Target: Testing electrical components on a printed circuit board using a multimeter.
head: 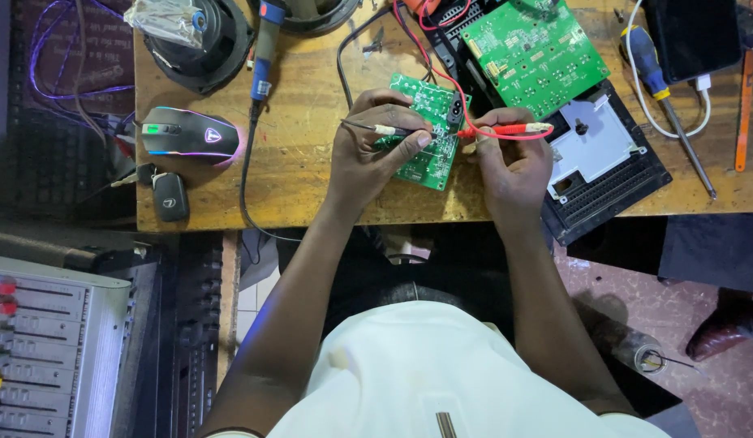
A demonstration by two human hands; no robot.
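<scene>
A small green circuit board [429,166] lies on the wooden workbench [311,174]. My left hand [370,150] grips a black test probe [375,128] whose tip rests over the board. To the right, my right hand [510,158] pinches a red test probe [506,129], its tip also on the board near a black socket. Red and black leads run from the probes to the back of the bench.
A larger green board [535,53] lies on an open black device casing [608,170]. A lit computer mouse [190,134], a car key fob [170,197], a speaker [202,40], a screwdriver [664,89] and a dark phone [691,36] surround them. An audio mixer [52,349] stands lower left.
</scene>
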